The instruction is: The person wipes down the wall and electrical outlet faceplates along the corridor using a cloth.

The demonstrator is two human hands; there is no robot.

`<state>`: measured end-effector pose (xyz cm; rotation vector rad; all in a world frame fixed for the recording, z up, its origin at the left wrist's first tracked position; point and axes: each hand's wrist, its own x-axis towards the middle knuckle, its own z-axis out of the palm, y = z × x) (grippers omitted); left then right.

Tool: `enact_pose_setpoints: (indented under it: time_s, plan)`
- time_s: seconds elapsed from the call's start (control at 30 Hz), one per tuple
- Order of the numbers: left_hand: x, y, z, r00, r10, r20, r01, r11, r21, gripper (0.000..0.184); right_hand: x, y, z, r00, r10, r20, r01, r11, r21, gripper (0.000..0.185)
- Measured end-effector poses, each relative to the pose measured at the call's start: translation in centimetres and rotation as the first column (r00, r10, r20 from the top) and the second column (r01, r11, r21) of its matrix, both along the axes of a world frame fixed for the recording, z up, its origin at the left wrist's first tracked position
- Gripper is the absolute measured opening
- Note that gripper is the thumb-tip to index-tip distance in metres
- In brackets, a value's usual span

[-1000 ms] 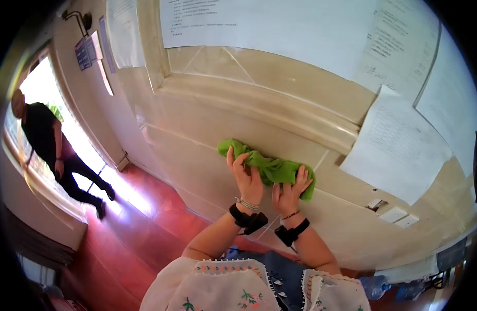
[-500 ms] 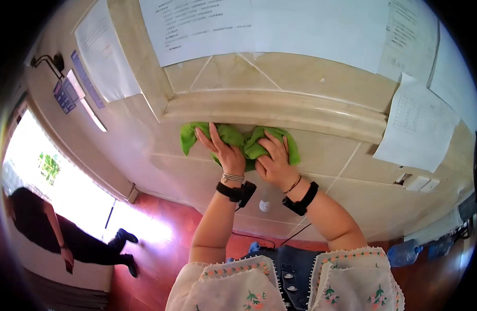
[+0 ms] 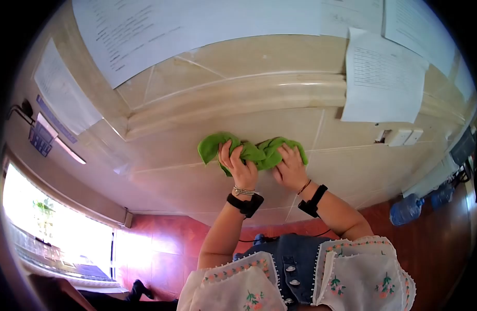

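A bunched green cloth (image 3: 256,152) is pressed against the beige tiled wall (image 3: 184,179), a short way below a raised moulding (image 3: 238,96). The fingers of my left hand (image 3: 240,167) are curled over the cloth's left part. My right hand (image 3: 291,169) grips its right part, with the fingertips sunk into the folds. Both hands hold the same cloth side by side, and parts of it are hidden under the palms. Each wrist wears a black strap and a bracelet.
Printed sheets hang above, including a loose-edged paper (image 3: 383,78) at right. Below it are white wall switches (image 3: 406,137) beside a dark socket opening. Blue water bottles (image 3: 406,210) stand at lower right. At lower left, a person in dark clothes (image 3: 88,298) is partly visible near a bright doorway (image 3: 46,217).
Both hands and the cloth have moved down the wall, away from the moulding. The view has shifted to the right, and the person at left now shows only at the bottom edge.
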<state>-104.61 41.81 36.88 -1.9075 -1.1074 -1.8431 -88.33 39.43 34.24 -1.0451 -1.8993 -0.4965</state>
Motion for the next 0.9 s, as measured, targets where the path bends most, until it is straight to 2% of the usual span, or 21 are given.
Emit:
enact_pose_setpoints:
  time_s: [0.03, 0.07, 0.1, 0.17, 0.2, 0.23, 0.27, 0.3, 0.43, 0.5, 0.6, 0.77, 0.9]
  plan:
    - [0.8, -0.4, 0.9, 0.996, -0.068, 0.055, 0.064, 0.995, 0.072, 0.036, 0.3, -0.4, 1.2, 1.000, -0.009, 0.001, 0.009, 1.000, 0.005, 0.028]
    - [1.5, -0.8, 1.9, 0.985, -0.137, 0.105, 0.121, 0.982, 0.148, 0.034, 0.4, -0.8, 2.5, 0.992, 0.015, -0.124, -0.009, 0.999, 0.049, 0.038]
    - [2.1, -1.3, 3.1, 0.984, -0.144, 0.107, 0.127, 0.980, 0.151, 0.034, 0.7, -1.3, 4.0, 0.969, 0.046, -0.245, -0.024, 0.995, 0.093, 0.047]
    - [3.1, -2.2, 5.4, 0.988, -0.120, 0.101, 0.084, 0.948, 0.308, 0.033, 1.4, -2.1, 6.9, 0.969, 0.064, -0.239, -0.025, 0.986, 0.164, 0.052]
    - [3.6, -2.3, 6.5, 0.987, -0.123, 0.102, 0.087, 0.949, 0.304, 0.033, 1.8, -2.4, 8.3, 0.968, 0.088, -0.236, -0.032, 0.972, 0.233, 0.057]
    - [4.1, -2.0, 7.6, 0.989, -0.116, 0.095, 0.072, 0.921, 0.382, 0.033, 2.2, -2.7, 9.8, 0.968, 0.085, -0.237, -0.030, 0.973, 0.229, 0.057]
    - [4.4, -1.8, 8.6, 0.990, -0.109, 0.088, 0.057, 0.887, 0.457, 0.032, 2.5, -2.8, 11.2, 0.971, 0.021, -0.238, 0.053, 0.953, 0.297, 0.053]
    - [4.6, -1.6, 9.3, 0.990, -0.111, 0.086, 0.061, 0.889, 0.454, 0.032, 2.9, -2.8, 12.4, 0.969, -0.044, -0.243, 0.134, 0.922, 0.364, 0.049]
    - [5.1, -0.4, 11.1, 0.997, -0.073, -0.016, 0.073, 0.889, 0.453, 0.039, 4.1, -2.0, 14.4, 0.943, -0.177, -0.281, 0.277, 0.886, 0.371, 0.042]
    - [4.7, 0.4, 11.0, 0.969, 0.015, -0.248, 0.041, 0.975, 0.218, 0.040, 4.2, -1.8, 14.1, 0.923, -0.308, -0.231, 0.355, 0.912, 0.204, 0.038]
    - [4.7, 1.2, 10.6, 0.971, 0.020, -0.238, 0.053, 0.953, 0.299, 0.042, 4.0, -2.2, 14.1, 0.920, -0.311, -0.239, 0.360, 0.911, 0.200, 0.042]
    - [4.3, 0.7, 10.8, 0.964, 0.039, -0.262, 0.034, 0.963, 0.269, 0.041, 3.4, -2.5, 14.5, 0.918, -0.322, -0.229, 0.370, 0.905, 0.211, 0.049]
    - [2.9, 0.1, 11.3, 0.955, 0.086, -0.285, -0.014, 0.970, 0.243, 0.040, 2.2, -2.2, 14.7, 0.936, -0.271, -0.223, 0.315, 0.929, 0.195, 0.050]
